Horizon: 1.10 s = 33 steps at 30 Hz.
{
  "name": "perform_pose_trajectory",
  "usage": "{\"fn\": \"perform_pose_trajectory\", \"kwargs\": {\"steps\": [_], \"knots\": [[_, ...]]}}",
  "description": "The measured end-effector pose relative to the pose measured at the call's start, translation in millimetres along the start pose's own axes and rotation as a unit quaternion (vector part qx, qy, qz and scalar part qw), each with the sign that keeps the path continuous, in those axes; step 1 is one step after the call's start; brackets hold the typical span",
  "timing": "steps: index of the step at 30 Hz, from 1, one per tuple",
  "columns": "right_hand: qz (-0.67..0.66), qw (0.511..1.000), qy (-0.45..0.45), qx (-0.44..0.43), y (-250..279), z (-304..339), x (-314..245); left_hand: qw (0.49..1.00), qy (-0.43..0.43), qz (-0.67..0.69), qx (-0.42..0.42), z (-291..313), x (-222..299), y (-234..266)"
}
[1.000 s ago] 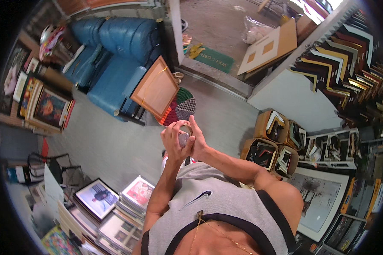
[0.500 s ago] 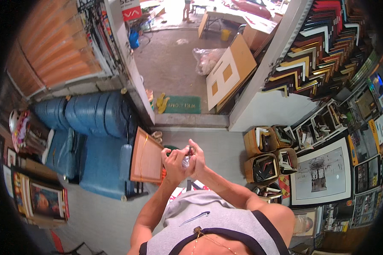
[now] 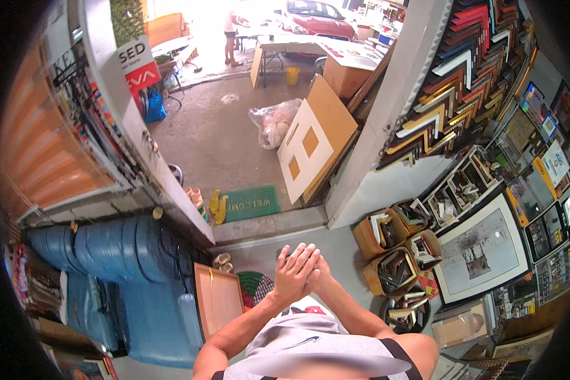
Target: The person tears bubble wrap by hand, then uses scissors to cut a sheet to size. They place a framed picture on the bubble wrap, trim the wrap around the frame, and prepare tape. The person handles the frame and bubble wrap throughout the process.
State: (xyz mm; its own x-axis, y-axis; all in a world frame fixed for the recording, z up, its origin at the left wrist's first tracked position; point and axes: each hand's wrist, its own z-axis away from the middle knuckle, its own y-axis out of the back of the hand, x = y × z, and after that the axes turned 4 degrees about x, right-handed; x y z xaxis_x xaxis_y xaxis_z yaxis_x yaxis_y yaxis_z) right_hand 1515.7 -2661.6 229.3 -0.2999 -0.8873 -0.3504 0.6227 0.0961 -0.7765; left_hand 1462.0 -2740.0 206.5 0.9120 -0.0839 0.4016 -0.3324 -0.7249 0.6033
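Observation:
My left hand [image 3: 292,276] lies across my right hand [image 3: 322,273], both held out in front of my body. The left fingers are stretched out and close together, resting against the right hand. Most of the right fingers are covered by the left hand, so I cannot tell whether something lies between the palms. Below the hands is the grey top [image 3: 297,335] I wear. To the left of my forearm leans a wooden-framed panel [image 3: 218,297] with a yellow cord. Beside it on the floor lies a green and checkered bundle [image 3: 254,286].
A blue couch [image 3: 152,320] fills the left side. Ahead, a doorway with a green mat [image 3: 252,203] leads out, past leaning boards [image 3: 313,142] and a plastic bag [image 3: 275,123]. Cardboard boxes [image 3: 386,272] of frame pieces and a framed picture [image 3: 481,250] stand right.
The view has tilted up and shifted. My hands were pinched around a small shiny thing; now they lie against each other with the left fingers straightened, and that thing is out of sight.

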Motion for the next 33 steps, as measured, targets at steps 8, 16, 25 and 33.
{"fn": "perform_pose_trajectory", "kwargs": {"steps": [8,16,25,33], "knots": [[0.003,1.000,0.013,-0.022,-47,-167,-88,0.995,-0.084,-0.057,0.008,-129,-113,-69],[-0.004,0.945,0.168,-0.280,-65,-288,-154,0.986,-0.127,0.012,0.103,-231,-208,-120],[0.019,0.830,0.315,-0.460,-91,-442,-182,0.982,-0.135,0.129,0.026,-343,-335,-130],[0.126,0.882,0.191,-0.413,-235,-644,-228,0.975,-0.171,0.118,0.079,-487,-547,-102]]}}
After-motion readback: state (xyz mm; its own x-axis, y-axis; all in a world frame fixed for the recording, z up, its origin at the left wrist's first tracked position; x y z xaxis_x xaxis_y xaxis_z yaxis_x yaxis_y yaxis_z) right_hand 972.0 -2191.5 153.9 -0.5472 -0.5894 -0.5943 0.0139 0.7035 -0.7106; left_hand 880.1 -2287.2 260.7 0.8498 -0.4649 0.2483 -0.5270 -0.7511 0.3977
